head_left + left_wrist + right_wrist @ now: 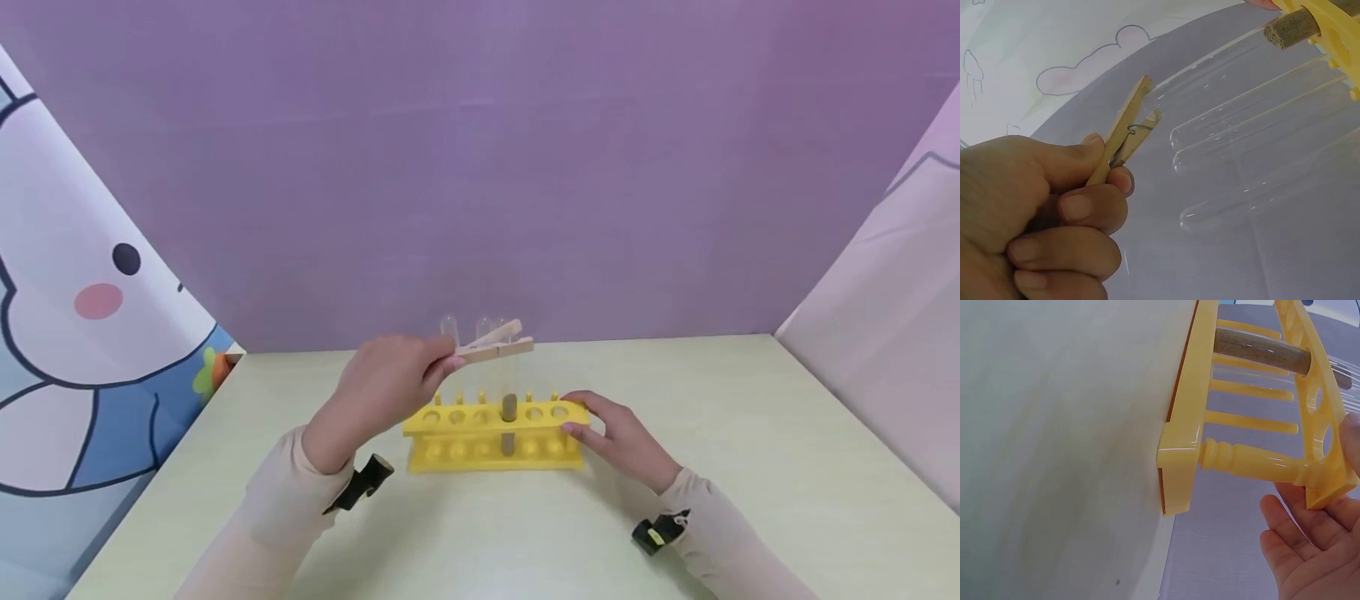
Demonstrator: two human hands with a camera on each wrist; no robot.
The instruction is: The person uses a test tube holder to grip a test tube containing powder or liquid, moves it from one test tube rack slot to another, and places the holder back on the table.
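My left hand [386, 379] pinches the tail of a wooden test tube clamp [1111, 153] between thumb and fingers. The clamp's jaws stand around the upper end of a clear test tube [509, 371] with a brown filling low inside it. This tube is upright in a hole of a yellow test tube rack [450, 431]. At the rack's right end, my right hand [626, 437] grips the top plate, thumb in front and fingers behind. Several clear tubes [1210, 215] stand behind, rounded ends up.
The rack's base [1175, 450] rests on a pale tabletop [712, 433]. A purple backdrop [480, 183] rises behind it, with a cartoon-printed panel [67, 333] at the left and a pale panel [892, 317] at the right.
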